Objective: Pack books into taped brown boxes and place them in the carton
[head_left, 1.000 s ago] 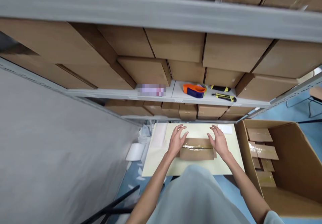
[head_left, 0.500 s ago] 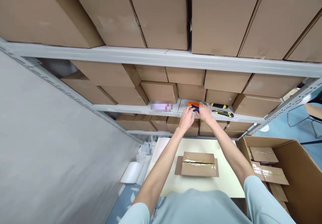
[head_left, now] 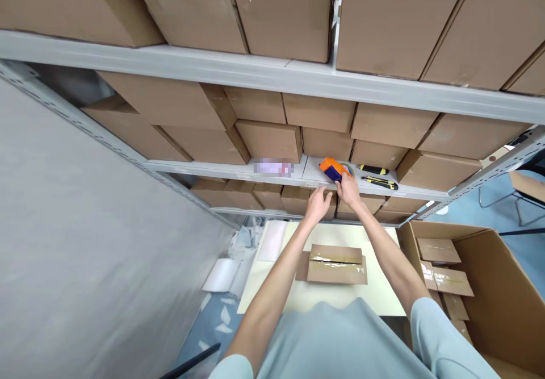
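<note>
My right hand [head_left: 349, 190] grips an orange and dark-blue tape dispenser [head_left: 332, 170] at the front of the middle shelf. Part of a tape roll shows beside its orange body. Just left of it and lower, my left hand [head_left: 317, 204] is held in front of the shelf edge with its fingers apart, touching nothing. Two yellow and black utility knives [head_left: 380, 182] lie on the shelf to the right of my right hand. Below my arms, a taped cardboard box [head_left: 335, 264] rests on the pale table [head_left: 272, 294].
Cardboard boxes [head_left: 268, 140] fill the metal shelves [head_left: 255, 78] ahead. A blurred label [head_left: 273, 167] lies on the middle shelf. At right, a large open carton [head_left: 502, 288] holds several small taped boxes. A grey wall [head_left: 85, 242] runs along the left, and white rolls [head_left: 221, 275] stand beside the table.
My left hand has come off the tape dispenser and dropped toward me. The dispenser now tilts in my right hand, more of it showing. The view has shifted slightly.
</note>
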`<state>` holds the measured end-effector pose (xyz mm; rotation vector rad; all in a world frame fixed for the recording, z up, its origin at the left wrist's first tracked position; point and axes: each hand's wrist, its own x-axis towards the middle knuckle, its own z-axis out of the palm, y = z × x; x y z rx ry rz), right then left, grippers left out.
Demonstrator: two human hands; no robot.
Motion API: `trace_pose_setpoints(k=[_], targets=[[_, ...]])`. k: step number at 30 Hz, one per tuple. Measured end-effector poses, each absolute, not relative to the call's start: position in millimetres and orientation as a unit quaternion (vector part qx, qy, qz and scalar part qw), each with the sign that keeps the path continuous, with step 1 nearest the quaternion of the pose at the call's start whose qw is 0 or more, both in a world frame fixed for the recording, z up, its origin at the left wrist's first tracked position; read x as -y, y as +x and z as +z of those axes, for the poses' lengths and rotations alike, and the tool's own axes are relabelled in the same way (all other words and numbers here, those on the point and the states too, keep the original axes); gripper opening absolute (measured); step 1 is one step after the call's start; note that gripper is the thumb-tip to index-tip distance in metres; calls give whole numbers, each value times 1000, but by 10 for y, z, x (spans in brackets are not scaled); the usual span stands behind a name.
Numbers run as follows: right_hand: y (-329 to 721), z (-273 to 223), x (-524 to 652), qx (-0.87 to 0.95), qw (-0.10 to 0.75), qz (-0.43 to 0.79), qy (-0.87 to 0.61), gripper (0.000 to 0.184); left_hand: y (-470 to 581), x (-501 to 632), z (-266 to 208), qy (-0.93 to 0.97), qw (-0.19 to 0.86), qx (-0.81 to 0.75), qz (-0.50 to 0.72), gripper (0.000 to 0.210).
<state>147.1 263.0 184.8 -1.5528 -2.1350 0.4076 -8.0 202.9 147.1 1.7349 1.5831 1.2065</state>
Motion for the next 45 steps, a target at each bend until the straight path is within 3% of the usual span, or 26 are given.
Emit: trace_pose_setpoints(k=[4, 7, 18, 26, 34, 45], targets=[[1593, 1501, -1939, 662, 419, 363, -504, 46, 12, -1488, 1317, 575, 358, -511, 530, 26], [1669, 1250, -1352, 574, 450, 481, -487, 50, 87, -946, 1199, 555, 367, -510, 545, 27], [1846, 757, -272, 441, 367, 608, -548, 60, 298, 157, 726, 530, 476, -558, 425, 35], [2022, 996, -26, 507, 287, 627, -517, 60, -134, 51, 1108, 481, 431, -607, 464, 37], [2241, 1210, 109, 607, 201, 594, -489, 48, -401, -132, 1435, 558, 493, -525, 413, 38], [2348, 1295, 179, 667, 148, 547, -484, 36, -449, -21, 1471, 535, 539, -524, 385, 40]])
